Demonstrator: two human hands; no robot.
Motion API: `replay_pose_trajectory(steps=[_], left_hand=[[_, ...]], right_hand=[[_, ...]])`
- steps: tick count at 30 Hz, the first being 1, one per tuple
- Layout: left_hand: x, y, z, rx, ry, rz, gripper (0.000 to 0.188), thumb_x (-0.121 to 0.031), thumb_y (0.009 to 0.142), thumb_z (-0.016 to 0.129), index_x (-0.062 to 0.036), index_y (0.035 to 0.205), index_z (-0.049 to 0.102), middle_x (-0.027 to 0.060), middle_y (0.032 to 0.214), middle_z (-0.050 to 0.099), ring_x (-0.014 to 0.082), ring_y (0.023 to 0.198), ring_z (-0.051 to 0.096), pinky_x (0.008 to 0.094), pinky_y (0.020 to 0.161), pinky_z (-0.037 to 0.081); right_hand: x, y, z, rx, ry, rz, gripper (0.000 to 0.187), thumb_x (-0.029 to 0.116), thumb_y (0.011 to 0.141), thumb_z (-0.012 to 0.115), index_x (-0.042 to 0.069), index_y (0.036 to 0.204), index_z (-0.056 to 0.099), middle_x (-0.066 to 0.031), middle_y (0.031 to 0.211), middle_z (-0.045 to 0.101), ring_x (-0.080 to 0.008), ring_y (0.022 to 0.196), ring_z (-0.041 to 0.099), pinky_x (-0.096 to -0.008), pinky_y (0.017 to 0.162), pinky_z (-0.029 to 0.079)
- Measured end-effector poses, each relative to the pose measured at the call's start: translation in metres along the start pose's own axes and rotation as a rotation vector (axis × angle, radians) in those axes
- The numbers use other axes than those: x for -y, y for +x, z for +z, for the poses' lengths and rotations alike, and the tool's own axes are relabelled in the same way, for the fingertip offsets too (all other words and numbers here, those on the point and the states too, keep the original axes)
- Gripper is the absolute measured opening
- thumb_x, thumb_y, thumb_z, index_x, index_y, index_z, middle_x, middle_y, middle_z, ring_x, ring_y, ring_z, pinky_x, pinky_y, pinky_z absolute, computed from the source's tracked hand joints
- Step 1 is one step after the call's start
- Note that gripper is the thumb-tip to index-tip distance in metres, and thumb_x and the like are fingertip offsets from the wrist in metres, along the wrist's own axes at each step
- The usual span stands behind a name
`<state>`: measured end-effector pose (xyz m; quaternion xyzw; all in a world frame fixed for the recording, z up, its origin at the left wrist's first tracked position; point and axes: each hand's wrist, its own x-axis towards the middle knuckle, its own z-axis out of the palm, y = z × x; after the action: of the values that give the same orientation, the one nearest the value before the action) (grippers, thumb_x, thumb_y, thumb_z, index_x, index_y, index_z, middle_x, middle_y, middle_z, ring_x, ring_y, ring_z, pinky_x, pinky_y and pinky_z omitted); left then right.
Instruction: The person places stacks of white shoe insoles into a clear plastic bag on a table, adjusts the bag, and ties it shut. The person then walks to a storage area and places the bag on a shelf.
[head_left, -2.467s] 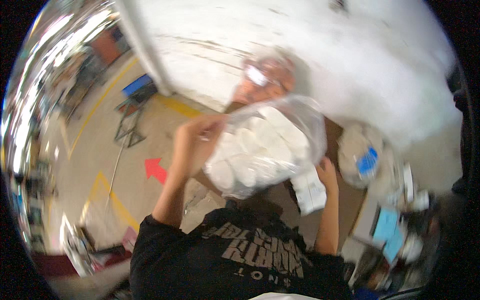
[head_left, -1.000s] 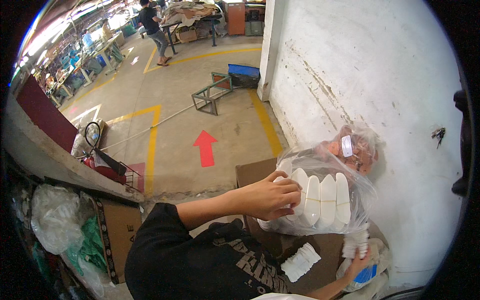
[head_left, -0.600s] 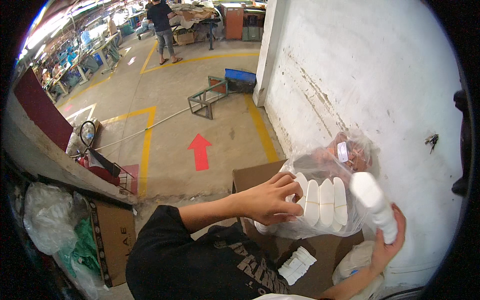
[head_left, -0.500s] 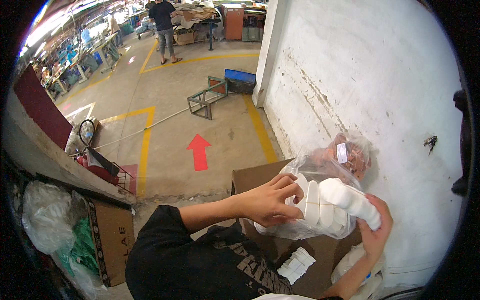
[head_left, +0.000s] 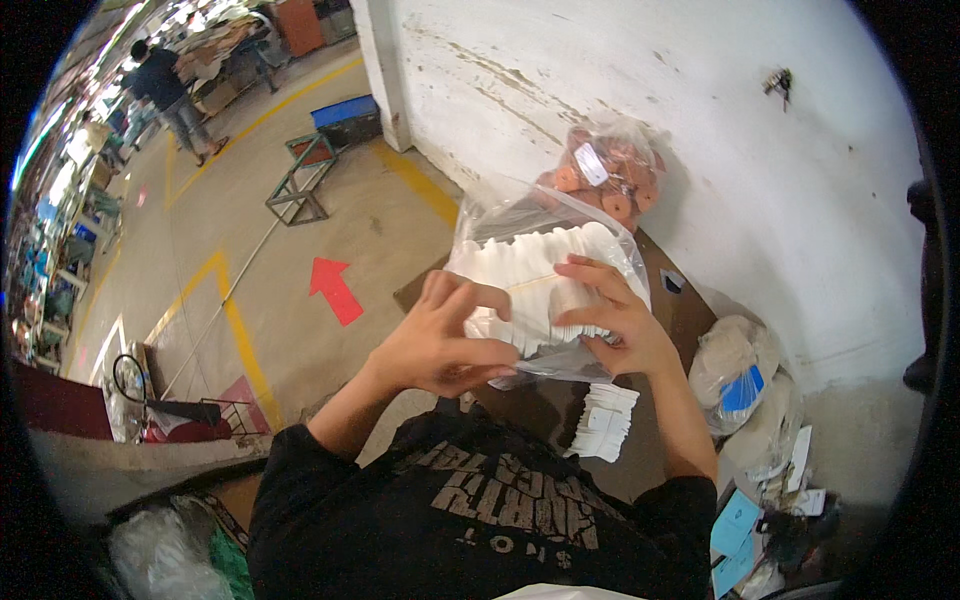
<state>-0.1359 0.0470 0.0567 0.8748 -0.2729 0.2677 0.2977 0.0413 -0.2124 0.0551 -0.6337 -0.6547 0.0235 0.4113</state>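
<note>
A clear plastic bag (head_left: 470,225) lies in front of me, filled with rows of thin white pads (head_left: 540,255) stacked on edge; a thin band crosses them. My left hand (head_left: 440,335) is at the bag's near left side, fingers bent and thumb apart, gripping its edge by the pads. Over the right end of the pads is my right hand (head_left: 630,325), its fingers curved round a stack and slightly blurred. Another small stack of white pads (head_left: 604,422) lies nearer me on the brown cardboard surface (head_left: 655,400) under the bag.
Beyond the bag, a plastic bag of orange-brown spools (head_left: 620,180) leans at the white wall (head_left: 720,120). Stuffed bags (head_left: 735,370) stand to the right. Leftward are a metal frame (head_left: 297,192), a blue-topped box (head_left: 346,115), a fire extinguisher (head_left: 180,428) and a standing person (head_left: 170,90).
My view has turned right. My right hand has brought its white stack from the right onto the bag's contents. My left hand has shifted to the bag's near left edge.
</note>
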Motion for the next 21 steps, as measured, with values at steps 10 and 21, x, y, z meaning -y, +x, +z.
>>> replay_pose_trajectory(steps=[10, 21], left_hand=[[0.04, 0.023, 0.02, -0.479, 0.167, -0.488, 0.055, -0.008, 0.083, 0.073, -0.0055, 0.135, 0.056, 0.0202, 0.136, 0.053, 0.0388, 0.129, 0.05, 0.0484, 0.114, 0.036], [0.055, 0.012, 0.048, -0.685, -0.93, -0.792, 0.048, -0.007, 0.111, 0.043, 0.0024, 0.158, 0.042, 0.0175, 0.165, 0.043, 0.0271, 0.153, 0.04, 0.0362, 0.126, 0.029]], right_hand=[[0.016, -0.021, 0.013, -0.148, -0.149, 0.271, 0.079, 0.018, 0.079, 0.082, 0.006, 0.151, 0.051, -0.0268, 0.157, 0.046, -0.0444, 0.148, 0.043, -0.0523, 0.122, 0.034], [0.012, -0.026, 0.034, -0.143, -0.461, 0.379, 0.064, 0.049, 0.091, 0.076, 0.011, 0.141, 0.062, -0.0108, 0.126, 0.067, -0.0311, 0.111, 0.053, -0.0482, 0.095, 0.036]])
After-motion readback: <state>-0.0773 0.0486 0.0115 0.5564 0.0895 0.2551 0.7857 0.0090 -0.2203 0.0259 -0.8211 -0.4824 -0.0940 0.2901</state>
